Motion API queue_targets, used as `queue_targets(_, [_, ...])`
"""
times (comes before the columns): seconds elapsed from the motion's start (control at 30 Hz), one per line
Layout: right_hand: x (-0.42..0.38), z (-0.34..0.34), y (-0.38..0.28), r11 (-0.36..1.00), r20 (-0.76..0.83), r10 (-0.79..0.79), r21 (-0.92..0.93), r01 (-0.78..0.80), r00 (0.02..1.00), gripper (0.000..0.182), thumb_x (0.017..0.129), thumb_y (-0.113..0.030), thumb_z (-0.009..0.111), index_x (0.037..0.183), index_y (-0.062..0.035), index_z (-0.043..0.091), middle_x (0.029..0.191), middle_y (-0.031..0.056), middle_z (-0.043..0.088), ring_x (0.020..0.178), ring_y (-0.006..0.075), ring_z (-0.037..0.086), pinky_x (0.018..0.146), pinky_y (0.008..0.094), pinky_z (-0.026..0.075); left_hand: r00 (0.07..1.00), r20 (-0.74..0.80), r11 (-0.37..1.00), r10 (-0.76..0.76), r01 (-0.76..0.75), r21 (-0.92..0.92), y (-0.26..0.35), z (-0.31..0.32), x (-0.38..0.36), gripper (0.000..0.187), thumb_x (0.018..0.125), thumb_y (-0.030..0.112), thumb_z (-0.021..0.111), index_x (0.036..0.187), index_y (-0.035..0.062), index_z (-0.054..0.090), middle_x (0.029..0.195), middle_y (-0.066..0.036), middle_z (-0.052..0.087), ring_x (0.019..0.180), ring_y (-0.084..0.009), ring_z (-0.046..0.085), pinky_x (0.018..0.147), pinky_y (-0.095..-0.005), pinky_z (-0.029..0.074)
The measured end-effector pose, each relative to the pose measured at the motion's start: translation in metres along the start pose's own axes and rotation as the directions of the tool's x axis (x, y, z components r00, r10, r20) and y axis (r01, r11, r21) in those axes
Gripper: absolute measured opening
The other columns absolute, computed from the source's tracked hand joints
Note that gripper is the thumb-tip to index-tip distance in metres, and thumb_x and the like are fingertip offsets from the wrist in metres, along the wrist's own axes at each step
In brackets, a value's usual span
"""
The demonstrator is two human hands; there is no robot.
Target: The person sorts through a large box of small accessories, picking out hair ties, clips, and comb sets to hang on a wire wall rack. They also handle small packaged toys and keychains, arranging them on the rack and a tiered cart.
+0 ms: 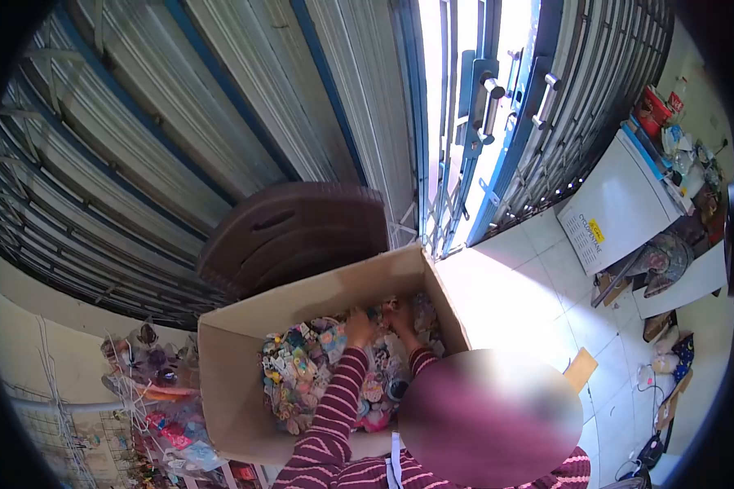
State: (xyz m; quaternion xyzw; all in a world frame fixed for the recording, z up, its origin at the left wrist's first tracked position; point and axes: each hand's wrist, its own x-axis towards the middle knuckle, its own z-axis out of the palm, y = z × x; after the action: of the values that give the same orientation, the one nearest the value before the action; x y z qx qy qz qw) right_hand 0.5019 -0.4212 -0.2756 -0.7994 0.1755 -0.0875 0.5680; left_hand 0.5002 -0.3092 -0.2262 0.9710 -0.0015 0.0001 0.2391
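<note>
Both my arms, in striped maroon sleeves, reach down into a large open cardboard box point(228, 359). Inside lies a deep, jumbled pile of small colourful packaged items point(302, 367), too small to name singly. My left hand point(360, 328) rests on the pile near the middle of the box, its fingers bent down and partly hidden among the packets. Close by on the right, my right hand point(400, 319) is at the box's far side, with fingers closed at a small orange-brown item I cannot make out.
A brown plastic chair back point(302, 232) stands behind the box, against a metal shutter point(285, 98). A folding gate point(497, 130) lets in bright light. A white cabinet point(620, 196) stands at right on the tiled floor point(546, 293). Bagged goods point(167, 432) hang at left.
</note>
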Motion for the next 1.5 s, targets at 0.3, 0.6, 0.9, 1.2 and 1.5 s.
queue_targets(0.3, [0.004, -0.005, -0.028, 0.931, 0.057, 0.249, -0.289, -0.223, 0.967, 0.028, 0.062, -0.026, 0.059, 0.086, -0.0104, 0.056, 0.083, 0.0123, 0.057, 0.077, 0.0298, 0.055, 0.066, 0.0373, 0.043, 0.972, 0.165, 0.932, -0.170, 0.105, 0.346, 0.007, 0.025, 0.005, 0.051, 0.062, 0.033, 0.060, 0.100, 0.0013, 0.045, 0.098, -0.015, 0.051, 0.092, -0.0306, 0.049, 0.073, -0.0458, 0.040])
queue_targets(0.6, [0.018, -0.003, -0.020, 0.962, 0.076, 0.108, -0.260, -0.085, 0.991, 0.035, 0.054, -0.027, 0.066, 0.084, -0.0099, 0.058, 0.081, 0.0103, 0.058, 0.073, 0.0257, 0.057, 0.062, 0.0371, 0.045, 0.963, 0.268, 0.929, 0.023, 0.078, -0.360, -0.016, -0.055, 0.015, 0.026, 0.066, 0.020, 0.058, 0.083, 0.0000, 0.055, 0.084, -0.011, 0.058, 0.084, -0.0218, 0.054, 0.073, -0.0361, 0.042])
queue_targets(0.9, [0.005, -0.037, -0.192, 0.931, 0.941, 0.047, 0.080, -0.357, 0.334, 0.015, 0.071, -0.009, 0.056, 0.083, -0.0018, 0.052, 0.077, 0.0089, 0.055, 0.073, 0.0172, 0.056, 0.060, 0.0262, 0.046, 0.845, 0.532, -0.018, 0.056, 0.534, -0.846, -0.019, -0.246, -0.066, 0.015, 0.076, 0.009, 0.045, 0.091, 0.0042, 0.047, 0.081, -0.007, 0.054, 0.070, -0.0159, 0.054, 0.066, -0.0262, 0.045])
queue_targets(1.2, [-0.172, 0.021, -0.368, 0.808, 0.858, -0.397, 0.157, -0.568, -0.327, 0.025, 0.076, -0.014, 0.045, 0.097, -0.0005, 0.042, 0.078, 0.0115, 0.049, 0.071, 0.0201, 0.053, 0.058, 0.0297, 0.045, 0.960, -0.026, -0.580, -0.278, -0.189, -0.792, -0.071, -0.319, -0.281, 0.019, 0.070, 0.014, 0.042, 0.087, 0.0042, 0.045, 0.072, -0.006, 0.042, 0.057, -0.0128, 0.037, 0.052, -0.0253, 0.032])
queue_targets(1.5, [-0.451, 0.115, -0.438, 0.860, 0.417, -0.450, 0.440, -0.258, -0.789, 0.021, 0.069, -0.013, 0.060, 0.087, -0.0054, 0.050, 0.062, -0.0056, 0.035, 0.054, 0.0025, 0.030, 0.048, 0.0165, 0.024, 0.751, -0.265, -0.396, -0.604, -0.572, -0.718, -0.121, -0.316, -0.457, 0.050, 0.083, 0.046, 0.031, 0.100, 0.0002, 0.044, 0.057, -0.006, 0.044, 0.044, -0.0089, 0.030, 0.043, -0.0214, 0.023])
